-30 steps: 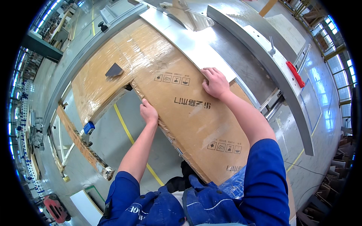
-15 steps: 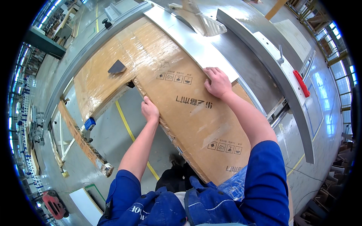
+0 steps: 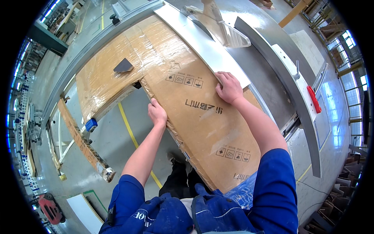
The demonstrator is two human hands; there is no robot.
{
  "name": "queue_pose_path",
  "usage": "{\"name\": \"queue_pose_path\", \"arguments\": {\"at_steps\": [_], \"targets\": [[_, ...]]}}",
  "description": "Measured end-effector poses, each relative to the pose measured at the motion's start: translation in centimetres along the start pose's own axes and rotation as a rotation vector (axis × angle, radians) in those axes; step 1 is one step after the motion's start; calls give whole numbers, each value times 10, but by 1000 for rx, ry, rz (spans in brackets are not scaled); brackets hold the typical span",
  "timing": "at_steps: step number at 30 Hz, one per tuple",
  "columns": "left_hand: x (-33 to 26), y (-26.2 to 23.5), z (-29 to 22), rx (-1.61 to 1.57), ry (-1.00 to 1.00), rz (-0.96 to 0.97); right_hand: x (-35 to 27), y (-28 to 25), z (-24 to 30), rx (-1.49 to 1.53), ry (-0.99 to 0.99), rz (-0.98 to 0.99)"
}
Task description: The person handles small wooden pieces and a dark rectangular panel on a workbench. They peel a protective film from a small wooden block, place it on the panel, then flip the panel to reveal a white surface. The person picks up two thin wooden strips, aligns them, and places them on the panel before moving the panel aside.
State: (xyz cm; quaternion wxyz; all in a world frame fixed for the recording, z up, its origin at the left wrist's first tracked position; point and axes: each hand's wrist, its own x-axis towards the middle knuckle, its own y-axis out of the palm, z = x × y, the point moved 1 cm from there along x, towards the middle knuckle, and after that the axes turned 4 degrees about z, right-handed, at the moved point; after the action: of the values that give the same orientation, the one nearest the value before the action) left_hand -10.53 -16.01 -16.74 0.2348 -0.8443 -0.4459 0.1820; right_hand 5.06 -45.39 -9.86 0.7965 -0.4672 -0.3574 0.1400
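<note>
My left hand [image 3: 157,112] is closed round the left edge of a long brown cardboard-covered surface [image 3: 202,128], thumb on top and fingers hidden beneath. On the right, a narrow white board [image 3: 206,45] lies along that surface. My right hand [image 3: 230,87] grips the board's left edge near its close end, fingers over the top and thumb against the side. Just beyond the board is a clear plastic guard [image 3: 235,36] by a grey metal saw table [image 3: 265,74].
A dark angular offcut [image 3: 124,66] and a blue tape measure [image 3: 91,124] sit on the left cardboard section. A curved-looking grey fence [image 3: 269,58] with a red push handle [image 3: 313,100] stands right. A metal rail [image 3: 72,64] borders the far left.
The clear guard, fence and red handle appear lower and nearer relative to the cardboard surface and white board. Both hands keep their holds.
</note>
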Motion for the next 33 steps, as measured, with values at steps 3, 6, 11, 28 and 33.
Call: {"name": "queue_pose_path", "arguments": {"at_steps": [3, 6, 11, 28, 33], "targets": [[-1, -2, -1, -11, -19, 13, 0, -1, 1, 5, -6, 8], [0, -2, -1, -16, -23, 30, 2, 0, 2, 5, -26, -4], [-1, 0, 1, -33, -10, 31, 2, 1, 2, -21, -17, -7], [1, 0, 3, -72, 44, 40, 4, 0, 7, -37, -33, -30], [3, 3, 8, -75, 74, 29, 4, 0, 8, -35, -31, -34]]}}
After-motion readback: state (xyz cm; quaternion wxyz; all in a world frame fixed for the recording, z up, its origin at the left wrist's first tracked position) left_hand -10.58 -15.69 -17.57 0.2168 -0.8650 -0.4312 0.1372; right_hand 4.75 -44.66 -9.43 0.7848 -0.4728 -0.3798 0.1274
